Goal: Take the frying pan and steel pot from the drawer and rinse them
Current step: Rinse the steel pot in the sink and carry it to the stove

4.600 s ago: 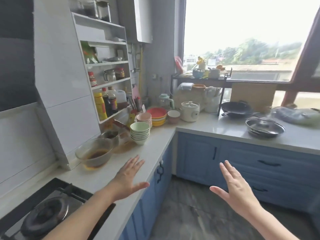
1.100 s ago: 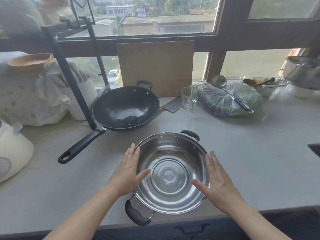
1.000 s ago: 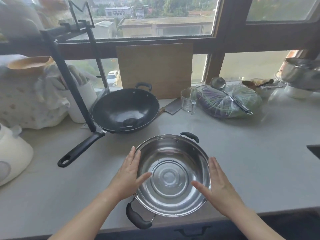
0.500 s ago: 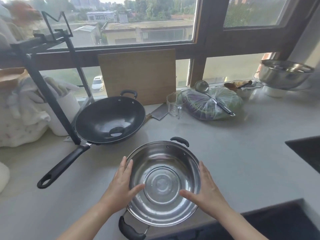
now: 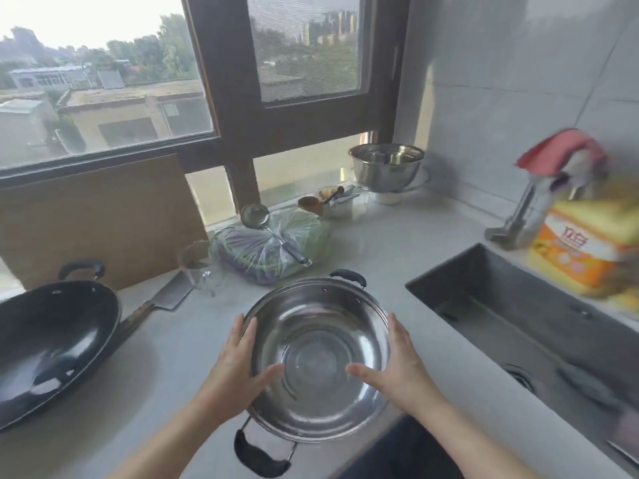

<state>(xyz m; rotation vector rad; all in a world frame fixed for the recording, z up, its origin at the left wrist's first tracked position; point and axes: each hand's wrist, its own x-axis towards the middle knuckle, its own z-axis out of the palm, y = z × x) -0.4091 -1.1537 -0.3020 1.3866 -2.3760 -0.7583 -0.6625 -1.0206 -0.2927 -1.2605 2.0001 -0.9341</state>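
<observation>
A person's two bare hands grip a round stainless-steel pot with two black handles [image 5: 316,361] by its rim over the front edge of a pale stone bench [image 5: 373,243]. The left hand [image 5: 238,368] holds the left side of the rim, fingers along the outside wall and thumb hooked inside the bowl. The right hand [image 5: 397,366] mirrors it on the right side, thumb inside and fingers outside. One black handle points toward the window, the other toward the person, jutting past the bench edge. Whether the pot's base touches the bench cannot be told.

A black frying pan with a loop handle [image 5: 52,344] sits on the bench well to the left of the pot, partly cut off by the frame. Behind it a brown wooden cutting board [image 5: 96,219] leans against the window. A steel cleaver [image 5: 162,302] lies flat between pan and pot, beside a clear glass measuring cup [image 5: 200,267]. A clear plastic bag of vegetables [image 5: 269,250] lies beyond the pot with a steel ladle [image 5: 266,229] resting on top. A steel mixing bowl [image 5: 387,165] stands in the far corner. To the right, a dark rectangular sink [image 5: 518,323] is set into the bench, with a blurred steel tap [image 5: 525,212] draped in a pink cloth [image 5: 560,150] and a yellow-and-orange detergent bottle [image 5: 584,247] behind it.
</observation>
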